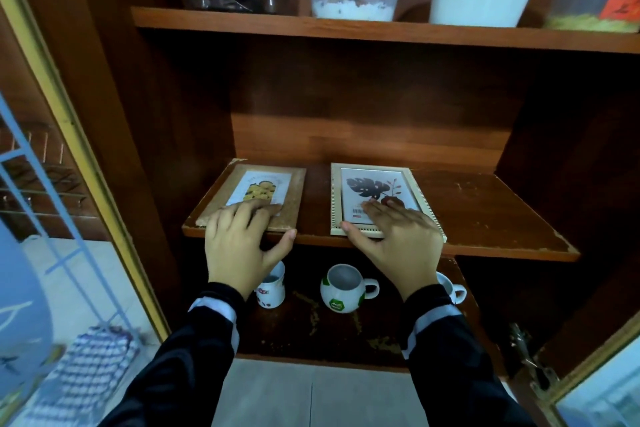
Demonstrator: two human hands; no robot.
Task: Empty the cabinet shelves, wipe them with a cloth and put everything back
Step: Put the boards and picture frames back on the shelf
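While the left hand (239, 239) lies open on the brown frame (294, 191), the right hand (398, 241) rests flat on the white frame (367, 185).

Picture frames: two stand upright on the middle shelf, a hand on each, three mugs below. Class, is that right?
No. The head view shows the brown frame and the white frame lying flat on the middle shelf, not upright. The left hand and right hand rest on them, three mugs below.
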